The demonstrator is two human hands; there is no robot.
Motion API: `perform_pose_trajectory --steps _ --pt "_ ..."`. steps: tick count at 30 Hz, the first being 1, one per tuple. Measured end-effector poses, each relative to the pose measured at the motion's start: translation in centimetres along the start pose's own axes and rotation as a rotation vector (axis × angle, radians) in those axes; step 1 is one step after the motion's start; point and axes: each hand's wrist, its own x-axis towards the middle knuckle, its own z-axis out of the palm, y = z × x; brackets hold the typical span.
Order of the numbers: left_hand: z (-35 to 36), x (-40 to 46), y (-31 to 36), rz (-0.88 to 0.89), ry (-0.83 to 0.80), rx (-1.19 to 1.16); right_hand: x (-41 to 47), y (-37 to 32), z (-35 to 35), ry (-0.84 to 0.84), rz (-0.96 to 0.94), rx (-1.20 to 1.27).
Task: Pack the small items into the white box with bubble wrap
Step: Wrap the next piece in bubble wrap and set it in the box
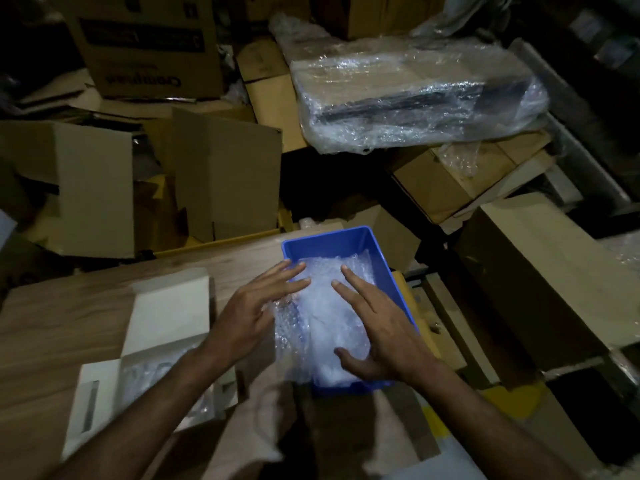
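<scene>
Both hands lay flat, fingers spread, gripping nothing: left hand (251, 311) and right hand (382, 336) pressed on bubble wrap (322, 327) in the blue bin (332, 239), frame centre. White box (166, 327) sat open at lower left on the desk (69, 306).

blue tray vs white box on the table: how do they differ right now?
The blue plastic tray sits at the wooden table's right edge; the white cardboard box lies to its left.
Both hands, left hand and right hand, rest on the bubble wrap in the tray; the box is untouched.
The tray is rigid and lidless; the box has flaps open.
Both are open-topped.
</scene>
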Motion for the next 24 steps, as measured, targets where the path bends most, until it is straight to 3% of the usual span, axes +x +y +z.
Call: perform_pose_trajectory --steps 3,6,10,13,15,17,19,22,24 --pt "-3.3 -2.2 0.5 -0.006 -0.002 -0.042 2.7 -1.7 0.9 0.091 -0.038 -0.055" --pt "-6.2 -4.6 0.5 -0.085 0.047 -0.086 5.6 -4.0 1.7 0.197 -0.059 0.122" --pt "-9.4 -7.7 0.3 -0.234 0.219 -0.236 7.9 -8.3 3.0 0.125 -0.039 0.436" --pt "-10.2 -9.0 0.4 -0.417 0.524 -0.304 9.0 -12.3 3.7 0.003 0.171 0.918" --pt "-10.6 -10.0 0.4 -0.582 0.683 -0.466 10.3 -14.8 4.9 -0.043 0.477 1.309" --pt "-10.9 -11.6 -0.6 -0.75 0.699 -0.502 11.4 -16.8 6.5 -0.217 0.889 1.687" --pt "-11.3 -13.3 -1.6 -0.897 0.685 -0.451 11.5 -18.2 8.1 -0.356 1.094 1.871" --pt "-11.9 -15.6 -2.2 -0.966 0.7 -0.383 10.0 -19.3 10.1 -0.327 1.107 2.019" --pt "-12.3 -16.7 -2.3 -0.939 0.701 -0.328 8.9 -20.0 10.9 -0.344 0.952 1.892"
